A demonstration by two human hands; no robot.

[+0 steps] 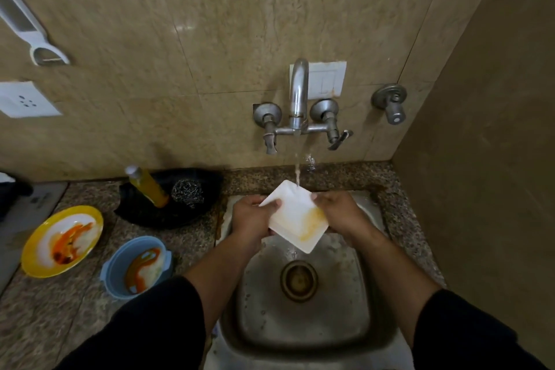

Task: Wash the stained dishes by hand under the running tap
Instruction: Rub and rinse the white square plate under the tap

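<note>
Holding white square plate [288, 213] tilted over sink [300, 324], below tap [298, 90]. Gripping its left edge with left hand [250, 216], thumb curled over the rim, fingers underneath. Gripping its right edge with right hand [339, 212], fingers wrapped behind. Catching water stream [297, 171] on the far corner. Noting yellow-orange smear near the right edge. Noting on counter, left of sink: yellow plate [36, 252] and blue bowl [111, 273], both streaked red-orange. Noting behind them, in black tray [156, 216]: soap bottle [148, 186], steel scrubber [187, 193].
</note>
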